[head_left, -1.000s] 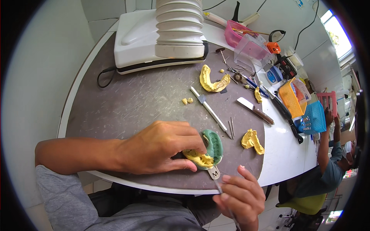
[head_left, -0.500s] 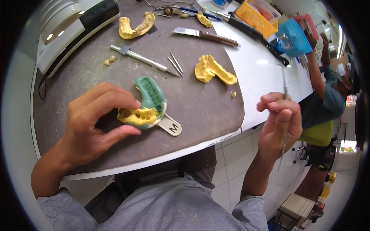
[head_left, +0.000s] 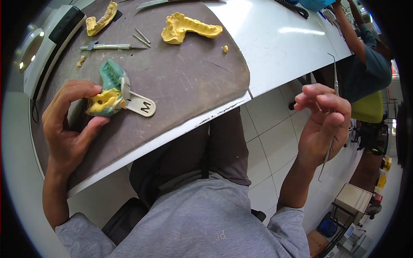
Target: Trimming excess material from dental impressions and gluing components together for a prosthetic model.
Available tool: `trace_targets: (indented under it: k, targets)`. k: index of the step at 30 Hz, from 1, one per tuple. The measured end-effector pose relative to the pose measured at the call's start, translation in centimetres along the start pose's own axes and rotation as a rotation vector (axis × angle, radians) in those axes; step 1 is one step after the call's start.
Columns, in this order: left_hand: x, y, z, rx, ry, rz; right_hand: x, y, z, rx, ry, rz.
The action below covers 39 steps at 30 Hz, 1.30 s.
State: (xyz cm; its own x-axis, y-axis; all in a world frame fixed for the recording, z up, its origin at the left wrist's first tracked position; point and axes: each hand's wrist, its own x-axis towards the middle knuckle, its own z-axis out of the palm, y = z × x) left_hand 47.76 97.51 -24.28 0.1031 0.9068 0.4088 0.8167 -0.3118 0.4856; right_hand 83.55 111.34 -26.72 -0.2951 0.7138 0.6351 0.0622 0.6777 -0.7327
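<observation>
My left hand (head_left: 64, 124) has its thumb and fingertips closed on a yellow plaster cast piece (head_left: 101, 99). That piece, with a dark round hole in it, sits in a dental impression tray (head_left: 124, 88) filled with green impression material (head_left: 111, 74). The tray's pale handle points right over the brown mat. Off to the right, beyond the table's front edge, my right hand (head_left: 325, 122) holds a thin metal dental probe (head_left: 336, 74) upright. Both ends of the probe are bent, and it stays apart from the tray.
Farther back lie another yellow cast (head_left: 189, 29), a small yellow fragment (head_left: 225, 49), a scalpel-like knife (head_left: 112, 46) and two thin metal pins. A horseshoe cast (head_left: 102, 19) stands beside a white and black device (head_left: 56, 47). Another person (head_left: 363, 69) works at the far right.
The whole view has swung, so the table and its things appear farther left and higher. My left hand keeps its grip on the cast piece, and my right hand still holds the probe.
</observation>
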Motion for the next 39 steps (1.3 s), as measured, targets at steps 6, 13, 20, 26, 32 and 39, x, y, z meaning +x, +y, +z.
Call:
trace_targets:
  k: [6, 13, 20, 26, 32, 39]
  targets:
    - [-0.6, 0.3, -1.0, 0.057, 0.015, -0.02, -0.7, -0.9, -1.1, 0.132, 0.138, -0.012]
    - [-0.9, 0.0, 0.1, 0.055, 0.163, 0.168, -0.6, 0.2, -3.3, 0.034, 0.211, -0.017]
    - [-0.8, 0.0, -0.3, 0.047, 0.19, 0.259, 4.3, 0.2, -1.9, -0.078, -0.057, -0.175]
    - [-1.1, 0.1, -0.9, 0.102, 0.249, 0.189, 10.4, -1.8, 1.8, -0.472, -0.245, 0.068]
    - [-1.3, 0.3, -2.9, 0.192, 0.228, -0.082, 13.0, 2.5, 3.8, -0.696, -0.596, 0.023]
    - [-2.6, -0.9, -4.6, 0.235, 0.263, -0.152, 13.4, 3.4, 4.3, -0.659, -0.595, 0.074]
